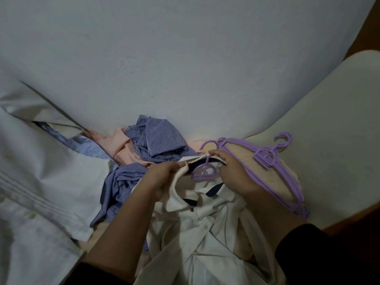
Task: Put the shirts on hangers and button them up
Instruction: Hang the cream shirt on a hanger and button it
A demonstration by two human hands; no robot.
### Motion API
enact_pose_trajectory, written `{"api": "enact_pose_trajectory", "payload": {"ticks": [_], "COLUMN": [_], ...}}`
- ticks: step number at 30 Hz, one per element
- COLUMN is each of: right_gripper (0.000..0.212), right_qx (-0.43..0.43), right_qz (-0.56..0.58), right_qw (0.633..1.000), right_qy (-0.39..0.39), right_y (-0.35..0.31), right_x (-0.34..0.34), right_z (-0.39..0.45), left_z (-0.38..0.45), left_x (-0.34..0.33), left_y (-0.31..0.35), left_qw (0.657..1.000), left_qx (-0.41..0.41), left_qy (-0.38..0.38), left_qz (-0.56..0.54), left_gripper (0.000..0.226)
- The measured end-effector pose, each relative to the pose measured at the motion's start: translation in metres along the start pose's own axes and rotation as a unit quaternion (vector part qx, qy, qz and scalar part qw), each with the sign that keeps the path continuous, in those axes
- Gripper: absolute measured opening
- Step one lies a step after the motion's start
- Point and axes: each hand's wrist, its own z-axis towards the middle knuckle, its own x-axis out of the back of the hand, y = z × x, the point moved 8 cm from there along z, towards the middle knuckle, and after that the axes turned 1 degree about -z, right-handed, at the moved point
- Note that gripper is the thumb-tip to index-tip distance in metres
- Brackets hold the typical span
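Cream shirt [205,229] lies centre front on the bed sheet [308,120], purple hanger [203,170] poking out at its collar. L hand [162,177] grips collar edge; R hand [236,173] pinches collar at hanger neck. Spare purple hangers [273,167] just R. Blue checked shirt [158,140] + striped shirt [121,184] heaped behind/L.

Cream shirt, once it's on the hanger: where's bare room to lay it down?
Bare cream surface lies right of the spare purple hangers. Crowded: the checked shirt, pink garment and striped shirt pile ahead of the left hand; the right hand holds the cream shirt at its hanger.
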Motion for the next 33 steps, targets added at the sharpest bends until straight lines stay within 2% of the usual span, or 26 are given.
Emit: {"api": "enact_pose_trajectory", "payload": {"ticks": [2,4,5,7,9,10,11,13,14,15,16,19,22,27,30,33], "right_gripper": [0.054,0.049,0.049,0.055,0.063,0.065,0.066,0.065,0.063,0.062,0.061,0.06,0.047,0.025,0.017,0.017], "right_qx": [-0.006,-0.01,-0.012,-0.02,-0.025,-0.029,-0.032,-0.037,-0.042,-0.046,-0.048,-0.053,-0.063,-0.066,-0.059,-0.042], "right_qz": [0.032,0.045,0.048,0.042,0.038,0.042,0.051,0.066,0.071,0.071,0.066,0.044,0.03,0.056,0.071,0.055], "right_qw": [0.999,0.998,0.998,0.998,0.999,0.999,0.998,0.997,0.997,0.996,0.997,0.997,0.996,0.996,0.994,0.994], "right_qy": [0.027,0.04,0.04,0.033,0.019,0.011,0.005,0.002,0.004,0.006,0.009,0.029,0.05,0.037,0.063,0.084], "right_y": [-0.003,-0.002,-0.002,0.002,0.008,0.012,0.016,0.022,0.026,0.029,0.032,0.043,0.047,0.045,0.038,0.026], "right_x": [0.01,0.015,0.015,0.013,0.008,0.005,0.002,-0.002,-0.003,-0.004,-0.003,0.002,0.009,0.011,0.018,0.03], "right_z": [0.006,0.016,0.02,0.027,0.033,0.035,0.036,0.039,0.04,0.041,0.042,0.045,0.045,0.038,0.03,0.021], "left_z": [0.004,0.013,0.018,0.027,0.041,0.047,0.051,0.053,0.05,0.05,0.051,0.052,0.059,0.061,0.054,0.034], "left_x": [-0.001,0.003,0.006,0.006,0.013,0.015,0.015,0.01,0.003,-0.006,-0.016,-0.041,-0.056,-0.07,-0.074,-0.08], "left_y": [-0.001,-0.002,-0.004,-0.005,-0.004,0.001,0.006,0.019,0.025,0.027,0.027,0.027,0.021,0.015,0.01,0.019], "left_qw": [0.99,0.97,0.97,0.986,0.999,0.987,0.957,0.854,0.797,0.755,0.73,0.685,0.63,0.582,0.569,0.568], "left_qx": [0.026,0.044,0.041,0.014,-0.049,-0.099,-0.156,-0.249,-0.294,-0.334,-0.369,-0.449,-0.468,-0.433,-0.44,-0.497], "left_qy": [-0.073,-0.096,-0.09,-0.063,0.015,0.056,0.092,0.167,0.197,0.202,0.185,0.132,0.111,0.067,0.062,0.042], "left_qz": [-0.117,-0.219,-0.221,-0.155,0.013,0.118,0.226,0.425,0.49,0.526,0.545,0.559,0.61,0.685,0.692,0.655], "left_gripper": [0.038,0.038,0.036,0.029,0.026,0.032,0.041,0.052,0.053,0.055,0.056,0.048,0.045,0.076,0.082,0.076]}}
